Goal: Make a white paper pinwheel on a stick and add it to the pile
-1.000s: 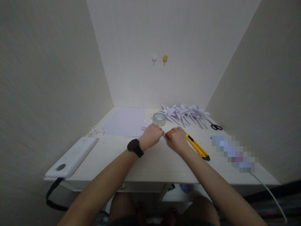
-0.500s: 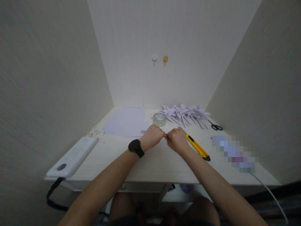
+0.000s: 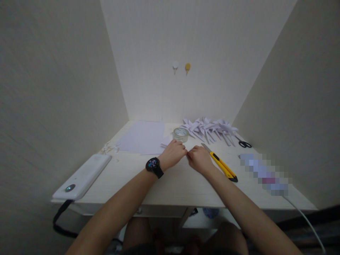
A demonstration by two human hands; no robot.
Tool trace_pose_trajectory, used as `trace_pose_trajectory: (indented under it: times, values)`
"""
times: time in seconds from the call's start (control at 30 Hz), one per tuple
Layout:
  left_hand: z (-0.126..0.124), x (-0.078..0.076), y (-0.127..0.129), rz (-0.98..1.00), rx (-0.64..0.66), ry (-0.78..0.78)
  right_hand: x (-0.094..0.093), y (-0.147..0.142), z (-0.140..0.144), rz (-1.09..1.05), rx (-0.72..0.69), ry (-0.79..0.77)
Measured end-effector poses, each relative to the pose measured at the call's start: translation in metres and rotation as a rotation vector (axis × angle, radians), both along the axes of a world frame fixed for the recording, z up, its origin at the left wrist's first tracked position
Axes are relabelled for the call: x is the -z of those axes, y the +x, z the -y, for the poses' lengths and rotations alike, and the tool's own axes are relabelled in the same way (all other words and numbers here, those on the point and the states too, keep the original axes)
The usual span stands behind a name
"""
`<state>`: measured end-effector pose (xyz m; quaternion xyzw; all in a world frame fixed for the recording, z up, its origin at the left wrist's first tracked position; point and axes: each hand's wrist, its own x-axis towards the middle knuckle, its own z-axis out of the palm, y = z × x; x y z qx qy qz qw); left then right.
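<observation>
My left hand (image 3: 174, 154) and my right hand (image 3: 198, 158) rest on the pale wooden table (image 3: 170, 184) with their fingertips pressed together at the middle. Both have curled fingers and pinch a small white piece that the fingers almost wholly hide. A black watch (image 3: 153, 166) sits on my left wrist. A roll of clear tape (image 3: 180, 134) lies just beyond my left hand. A yellow utility knife (image 3: 220, 163) with its blade out lies right beside my right hand.
A white paper sheet (image 3: 143, 136) lies at the back left and a heap of folded white paper shapes (image 3: 209, 126) at the back right. Black scissors (image 3: 243, 143) lie near the right wall. A white device (image 3: 83, 175) with a cable sits at the left edge.
Both hands stay pinched together and have shifted slightly away from me. The watch face has lit up.
</observation>
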<state>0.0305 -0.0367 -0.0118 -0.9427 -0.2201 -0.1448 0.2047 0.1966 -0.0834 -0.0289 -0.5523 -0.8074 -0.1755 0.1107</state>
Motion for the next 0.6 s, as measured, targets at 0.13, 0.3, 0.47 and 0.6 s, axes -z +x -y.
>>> trace_pose_trajectory:
  times: [0.13,0.3,0.47,0.6]
  values:
    - [0.0,-0.001,0.0004,-0.011,-0.038,-0.003,-0.0009,0.0013,-0.0002,-0.025,0.01,-0.025]
    - [-0.0021,-0.0023,-0.0005,-0.002,-0.059,-0.021,-0.0025,0.001,0.0011,-0.046,0.042,-0.016]
    - [-0.0006,-0.0038,-0.0005,0.01,-0.055,-0.031,-0.0004,-0.0013,0.0009,-0.055,0.045,0.004]
    - [0.0018,-0.0056,0.0005,0.013,-0.06,-0.061,-0.0003,-0.0029,0.0014,-0.062,0.059,-0.002]
